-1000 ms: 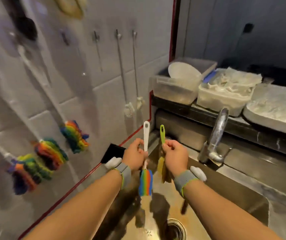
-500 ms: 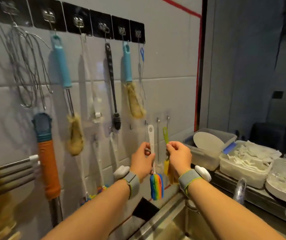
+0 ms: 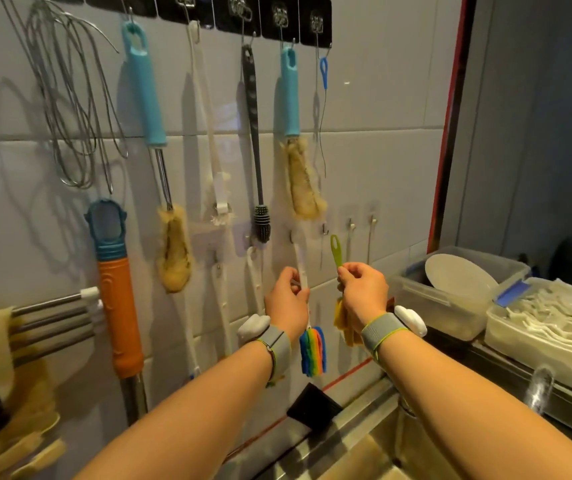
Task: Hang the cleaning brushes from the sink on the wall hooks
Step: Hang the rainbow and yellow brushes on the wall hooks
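My left hand [image 3: 286, 301] grips the white handle of a brush with a rainbow sponge head [image 3: 313, 351]; the handle's top reaches a small clear wall hook [image 3: 292, 236]. My right hand [image 3: 364, 292] pinches the green handle [image 3: 336, 251] of a brush whose yellow sponge head [image 3: 345, 322] hangs below the fist. The green loop is just right of and slightly below another small hook [image 3: 325, 230], apart from it. The steel sink [image 3: 353, 455] lies at the bottom, under my forearms.
Above, black hooks [image 3: 279, 15] carry blue-handled brushes [image 3: 289, 95], a dark brush [image 3: 258, 188] and a white one. Further small hooks [image 3: 350, 225] to the right hold thin brushes. An orange handle [image 3: 118, 306] hangs left. Plastic tubs [image 3: 450, 299] stand on the right ledge beside the faucet [image 3: 541, 389].
Both hands have risen from the sink to the lower row of hooks, carrying the brushes. My view has tilted up to the wall and moved closer.
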Demonstrator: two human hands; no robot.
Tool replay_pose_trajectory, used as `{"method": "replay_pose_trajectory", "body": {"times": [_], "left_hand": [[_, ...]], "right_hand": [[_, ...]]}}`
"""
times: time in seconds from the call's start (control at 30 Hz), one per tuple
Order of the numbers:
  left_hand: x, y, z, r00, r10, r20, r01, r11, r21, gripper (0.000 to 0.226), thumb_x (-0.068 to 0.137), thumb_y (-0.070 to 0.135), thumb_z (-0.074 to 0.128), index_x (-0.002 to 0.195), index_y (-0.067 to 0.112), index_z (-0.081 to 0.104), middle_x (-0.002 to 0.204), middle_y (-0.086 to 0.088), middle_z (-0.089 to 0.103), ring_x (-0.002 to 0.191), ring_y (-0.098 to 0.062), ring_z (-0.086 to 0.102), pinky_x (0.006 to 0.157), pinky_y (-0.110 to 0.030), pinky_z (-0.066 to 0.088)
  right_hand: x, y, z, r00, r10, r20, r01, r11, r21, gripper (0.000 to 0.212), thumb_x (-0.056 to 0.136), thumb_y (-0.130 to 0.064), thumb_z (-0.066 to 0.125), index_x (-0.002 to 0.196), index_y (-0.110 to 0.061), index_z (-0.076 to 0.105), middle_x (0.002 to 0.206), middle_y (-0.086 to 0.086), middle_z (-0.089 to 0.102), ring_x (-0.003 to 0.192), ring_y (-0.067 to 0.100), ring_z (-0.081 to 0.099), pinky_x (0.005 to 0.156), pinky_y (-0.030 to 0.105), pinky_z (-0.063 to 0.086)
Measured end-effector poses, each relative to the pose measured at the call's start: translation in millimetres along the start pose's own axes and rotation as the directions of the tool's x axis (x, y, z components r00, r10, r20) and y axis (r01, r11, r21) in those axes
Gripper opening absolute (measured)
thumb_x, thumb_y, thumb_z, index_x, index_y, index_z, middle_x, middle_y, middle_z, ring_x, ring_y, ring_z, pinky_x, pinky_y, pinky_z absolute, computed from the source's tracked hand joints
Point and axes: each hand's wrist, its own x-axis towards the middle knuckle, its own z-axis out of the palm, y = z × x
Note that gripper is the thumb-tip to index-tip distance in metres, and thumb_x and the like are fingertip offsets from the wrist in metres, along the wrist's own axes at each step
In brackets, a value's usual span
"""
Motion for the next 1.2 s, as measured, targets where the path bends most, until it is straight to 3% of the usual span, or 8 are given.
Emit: {"method": "replay_pose_trajectory", "body": {"times": [0.1,0.23,0.37,0.47,0.57,0.93,1.07,1.2], "left_hand": [[-1.2,2.0,-2.5,1.000,0.022,-0.012,-0.023,1.000,-0.003,0.011,0.090,0.006,0.055,0.089,0.016,0.052,0.076,-0.010,0.055,0.079,-0.044,0.063,0.063,-0.055,0.058],[4.9,3.6,-5.8,1.000,-0.007,-0.012,0.007,1.000,0.017,0.016,0.091,0.008,0.054,0.085,0.022,0.049,0.077,-0.016,0.055,0.077,-0.044,0.063,0.065,-0.056,0.057],[7.2,-1.2,-5.5,1.000,-0.019,-0.016,0.020,0.998,0.057,0.007,0.091,0.006,0.055,0.091,0.012,0.053,0.069,-0.004,0.048,0.064,-0.028,0.052,0.066,-0.055,0.059],[5.0,-5.9,-5.1,0.998,-0.058,-0.010,0.059,0.997,0.055,0.007,0.091,0.008,0.058,0.089,0.014,0.055,0.070,-0.003,0.056,0.070,-0.033,0.061,0.073,-0.052,0.059],[3.2,-9.4,-7.3,0.995,-0.100,-0.015,0.101,0.993,0.064,0.005,0.092,0.009,0.058,0.096,0.011,0.057,0.087,-0.013,0.067,0.086,-0.035,0.066,0.080,-0.043,0.058],[1.3,-14.3,-18.0,0.993,-0.117,0.033,0.116,0.993,0.037,0.011,0.085,0.017,0.063,0.094,0.019,0.057,0.078,-0.005,0.065,0.085,-0.031,0.068,0.078,-0.050,0.061],[-1.7,-14.0,-19.6,0.993,-0.109,0.054,0.107,0.994,0.034,0.013,0.087,0.017,0.062,0.098,0.019,0.057,0.088,-0.008,0.068,0.087,-0.029,0.068,0.079,-0.050,0.060],[-4.8,-12.0,-20.6,0.992,-0.065,0.110,0.058,0.996,0.071,0.019,0.090,0.018,0.061,0.109,0.019,0.057,0.098,-0.005,0.068,0.092,-0.024,0.066,0.087,-0.043,0.058]], "right_hand": [[1.3,5.2,1.8,1.000,0.007,0.001,-0.007,1.000,0.004,0.014,0.086,-0.015,0.065,0.073,-0.021,0.067,0.068,0.003,0.067,0.066,0.021,0.063,0.080,0.045,0.057],[6.1,5.7,0.4,1.000,0.009,-0.011,-0.009,0.999,0.036,0.018,0.086,-0.015,0.064,0.069,-0.022,0.066,0.069,0.002,0.068,0.066,0.020,0.064,0.079,0.044,0.057],[11.0,5.4,-0.1,1.000,0.017,-0.011,-0.016,0.998,0.056,0.019,0.085,-0.017,0.065,0.067,-0.024,0.066,0.071,0.002,0.069,0.065,0.018,0.064,0.078,0.041,0.057],[14.0,0.5,1.2,1.000,0.018,0.002,-0.018,0.996,0.088,0.017,0.087,-0.016,0.064,0.071,-0.023,0.067,0.072,0.002,0.069,0.065,0.017,0.063,0.075,0.037,0.056],[18.7,-3.5,8.9,0.999,0.021,0.029,-0.024,0.993,0.112,0.017,0.086,-0.014,0.064,0.071,-0.020,0.067,0.068,0.002,0.067,0.062,0.019,0.061,0.071,0.036,0.054],[27.5,3.1,27.1,0.999,0.036,0.035,-0.040,0.994,0.104,0.018,0.085,-0.017,0.064,0.067,-0.020,0.066,0.063,0.000,0.065,0.057,0.017,0.059,0.065,0.037,0.053],[22.7,7.9,29.4,0.995,0.064,0.078,-0.075,0.987,0.145,0.025,0.090,-0.007,0.059,0.068,-0.017,0.063,0.061,0.005,0.059,0.056,0.019,0.052,0.060,0.031,0.045],[17.4,12.1,23.6,0.989,0.066,0.130,-0.082,0.989,0.124,0.019,0.088,-0.011,0.064,0.070,-0.018,0.066,0.070,0.008,0.065,0.068,0.024,0.058,0.070,0.044,0.053]]}}
